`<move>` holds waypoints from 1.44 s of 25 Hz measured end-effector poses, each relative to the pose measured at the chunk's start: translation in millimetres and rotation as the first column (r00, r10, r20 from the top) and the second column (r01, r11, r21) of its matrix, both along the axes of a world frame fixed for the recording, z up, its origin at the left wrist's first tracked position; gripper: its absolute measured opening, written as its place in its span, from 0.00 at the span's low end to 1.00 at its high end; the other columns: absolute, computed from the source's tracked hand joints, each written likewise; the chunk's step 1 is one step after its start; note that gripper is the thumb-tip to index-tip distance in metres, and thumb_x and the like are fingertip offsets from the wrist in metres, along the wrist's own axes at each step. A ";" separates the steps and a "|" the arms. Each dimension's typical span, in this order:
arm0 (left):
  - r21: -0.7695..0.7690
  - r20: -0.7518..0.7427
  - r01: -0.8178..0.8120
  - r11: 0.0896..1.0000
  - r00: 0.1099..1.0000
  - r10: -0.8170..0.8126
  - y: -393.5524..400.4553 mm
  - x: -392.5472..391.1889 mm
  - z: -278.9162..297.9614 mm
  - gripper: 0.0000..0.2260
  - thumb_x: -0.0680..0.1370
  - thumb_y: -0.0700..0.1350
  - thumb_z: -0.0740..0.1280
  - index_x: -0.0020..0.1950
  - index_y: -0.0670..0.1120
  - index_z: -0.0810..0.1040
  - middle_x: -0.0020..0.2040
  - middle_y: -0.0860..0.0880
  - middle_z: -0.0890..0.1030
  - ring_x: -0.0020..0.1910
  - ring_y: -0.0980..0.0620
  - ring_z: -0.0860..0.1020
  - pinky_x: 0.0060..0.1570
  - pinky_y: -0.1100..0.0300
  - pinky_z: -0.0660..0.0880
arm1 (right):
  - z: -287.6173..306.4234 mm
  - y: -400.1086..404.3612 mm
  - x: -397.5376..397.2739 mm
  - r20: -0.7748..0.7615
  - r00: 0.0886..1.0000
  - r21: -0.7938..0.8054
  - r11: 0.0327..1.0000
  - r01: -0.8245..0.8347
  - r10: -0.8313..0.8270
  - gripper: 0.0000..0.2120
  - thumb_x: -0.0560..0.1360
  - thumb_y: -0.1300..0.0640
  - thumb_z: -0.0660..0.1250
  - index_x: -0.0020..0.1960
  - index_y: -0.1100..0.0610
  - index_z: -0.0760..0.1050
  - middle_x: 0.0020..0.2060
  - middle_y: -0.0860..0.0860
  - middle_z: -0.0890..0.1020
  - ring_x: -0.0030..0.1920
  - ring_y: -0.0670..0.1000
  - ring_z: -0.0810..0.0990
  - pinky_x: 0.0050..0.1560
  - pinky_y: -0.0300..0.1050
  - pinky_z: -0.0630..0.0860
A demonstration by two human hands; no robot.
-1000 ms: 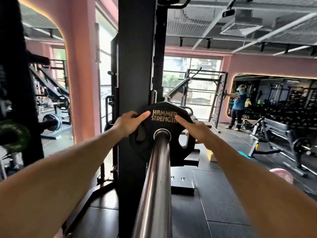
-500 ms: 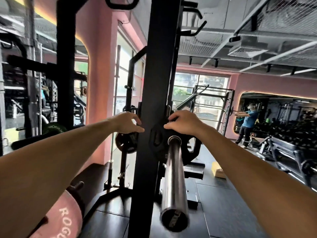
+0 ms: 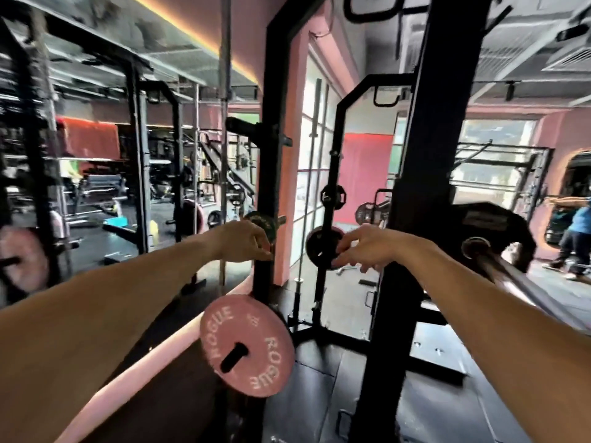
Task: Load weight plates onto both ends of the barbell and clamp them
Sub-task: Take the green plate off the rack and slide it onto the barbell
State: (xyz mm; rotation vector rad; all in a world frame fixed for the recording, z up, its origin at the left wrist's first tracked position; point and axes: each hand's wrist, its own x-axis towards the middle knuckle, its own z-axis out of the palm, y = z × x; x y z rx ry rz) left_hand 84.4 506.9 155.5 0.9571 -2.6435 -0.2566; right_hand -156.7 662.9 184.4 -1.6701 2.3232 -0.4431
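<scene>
Both hands hang loosely curled, grasping nothing: left hand [image 3: 244, 241], right hand [image 3: 364, 247]. Below, a pink plate [image 3: 246, 345] reads "ROGUE" twice.

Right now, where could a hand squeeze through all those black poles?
The open gap between the near black rack post and the thin black plate stand is free. Lower left is crowded: the pink round Rogue plate hangs there. Right, the black plate on the steel barbell blocks.

Both hands hang loosely curled, holding nothing — black plate [image 3: 499, 228] sits on the barbell [image 3: 524, 279] at right.
</scene>
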 end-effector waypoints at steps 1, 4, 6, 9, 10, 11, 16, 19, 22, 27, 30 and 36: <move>0.010 0.012 -0.014 1.000 1.000 0.014 -8.4 19.8 -5.2 0.11 0.76 0.53 0.75 0.54 0.49 0.85 0.48 0.50 0.84 0.52 0.50 0.82 0.49 0.61 0.74 | -7.7 -9.0 12.5 0.003 1.000 0.027 1.000 -0.015 0.015 0.13 0.71 0.44 0.76 0.53 0.47 0.80 0.50 0.51 0.85 0.46 0.52 0.87 0.45 0.46 0.82; 0.068 0.001 -0.054 0.996 0.999 0.054 -40.1 69.7 -21.7 0.07 0.76 0.55 0.74 0.51 0.55 0.84 0.49 0.52 0.84 0.50 0.53 0.82 0.53 0.58 0.77 | -30.5 -40.8 44.3 0.033 0.998 0.063 0.997 -0.048 0.046 0.12 0.72 0.43 0.75 0.51 0.44 0.78 0.52 0.52 0.85 0.48 0.53 0.87 0.38 0.42 0.77; 0.098 -0.009 -0.054 0.994 0.998 0.056 -63.7 85.7 -35.6 0.05 0.76 0.55 0.74 0.48 0.57 0.82 0.46 0.54 0.84 0.47 0.54 0.82 0.52 0.57 0.78 | -47.4 -63.8 53.8 0.047 0.998 0.080 0.996 -0.048 0.044 0.12 0.71 0.43 0.75 0.52 0.44 0.78 0.53 0.52 0.85 0.50 0.54 0.87 0.42 0.44 0.79; 0.113 0.001 -0.056 0.992 0.998 0.057 -98.6 95.6 -59.7 0.03 0.75 0.54 0.74 0.46 0.59 0.81 0.42 0.59 0.82 0.42 0.60 0.81 0.41 0.68 0.74 | -69.9 -101.3 53.8 0.056 0.998 0.128 0.991 -0.037 0.030 0.12 0.70 0.42 0.76 0.50 0.42 0.77 0.54 0.51 0.85 0.49 0.53 0.87 0.46 0.45 0.80; 0.105 0.012 -0.061 0.993 0.998 0.060 -113.6 97.1 -65.9 0.03 0.75 0.55 0.74 0.45 0.60 0.81 0.41 0.59 0.82 0.40 0.63 0.80 0.37 0.71 0.72 | -74.5 -117.7 51.3 0.068 0.997 0.132 0.991 -0.032 0.023 0.12 0.70 0.42 0.75 0.50 0.42 0.77 0.54 0.50 0.85 0.47 0.52 0.87 0.45 0.44 0.80; 0.100 0.020 -0.066 0.993 0.998 0.065 -130.6 97.8 -70.9 0.04 0.74 0.57 0.75 0.44 0.61 0.81 0.41 0.60 0.83 0.39 0.65 0.80 0.36 0.72 0.70 | -77.7 -135.8 48.2 0.080 0.997 0.130 0.991 -0.029 0.019 0.12 0.70 0.42 0.75 0.50 0.41 0.77 0.53 0.49 0.85 0.45 0.50 0.87 0.42 0.43 0.80; 0.117 0.067 -0.113 0.987 0.992 0.106 -227.5 89.3 -69.1 0.07 0.73 0.62 0.74 0.45 0.62 0.79 0.43 0.62 0.83 0.42 0.65 0.80 0.39 0.67 0.71 | -85.0 -237.6 20.8 0.135 0.990 0.096 0.994 -0.054 0.041 0.11 0.71 0.45 0.76 0.50 0.42 0.77 0.51 0.51 0.85 0.42 0.48 0.85 0.39 0.43 0.78; 0.158 0.059 -0.121 0.980 0.992 0.113 -284.4 75.9 -57.7 0.08 0.73 0.61 0.74 0.48 0.61 0.80 0.44 0.60 0.84 0.42 0.61 0.83 0.43 0.63 0.75 | -81.8 -290.8 -2.6 0.140 0.989 0.067 0.996 -0.056 0.046 0.12 0.71 0.44 0.76 0.51 0.42 0.78 0.51 0.49 0.84 0.42 0.48 0.86 0.40 0.43 0.78; 0.199 0.025 -0.115 0.973 0.993 0.112 -333.2 50.6 -53.9 0.09 0.75 0.60 0.73 0.51 0.61 0.79 0.47 0.57 0.85 0.44 0.58 0.83 0.49 0.58 0.78 | -81.6 -340.0 -23.9 0.147 0.989 0.029 1.000 -0.010 0.006 0.19 0.70 0.45 0.76 0.59 0.45 0.78 0.52 0.49 0.82 0.43 0.48 0.83 0.41 0.44 0.78; 0.185 0.026 -0.062 0.981 0.998 0.058 -406.6 -6.8 -61.7 0.18 0.75 0.57 0.74 0.63 0.57 0.76 0.54 0.55 0.83 0.53 0.53 0.80 0.52 0.60 0.72 | -88.6 -402.1 -46.4 0.135 0.990 -0.053 0.998 0.040 -0.032 0.27 0.70 0.47 0.77 0.67 0.46 0.72 0.49 0.48 0.76 0.46 0.50 0.77 0.45 0.45 0.75; 0.241 -0.006 0.005 0.970 1.000 -0.004 -455.1 -45.4 -73.8 0.30 0.75 0.55 0.75 0.74 0.55 0.68 0.64 0.48 0.79 0.58 0.49 0.78 0.60 0.57 0.73 | -99.7 -433.2 -56.3 0.195 0.976 -0.127 0.985 0.121 -0.094 0.35 0.69 0.47 0.78 0.72 0.47 0.69 0.59 0.51 0.76 0.60 0.54 0.77 0.60 0.48 0.75; 0.313 -0.071 0.118 0.943 0.992 -0.100 -525.1 -110.3 -91.4 0.38 0.76 0.48 0.76 0.80 0.50 0.60 0.74 0.41 0.73 0.69 0.41 0.75 0.67 0.52 0.71 | -109.7 -490.5 -53.6 0.223 0.952 -0.134 0.960 0.244 -0.210 0.37 0.72 0.52 0.76 0.76 0.51 0.65 0.55 0.52 0.83 0.53 0.51 0.83 0.53 0.43 0.80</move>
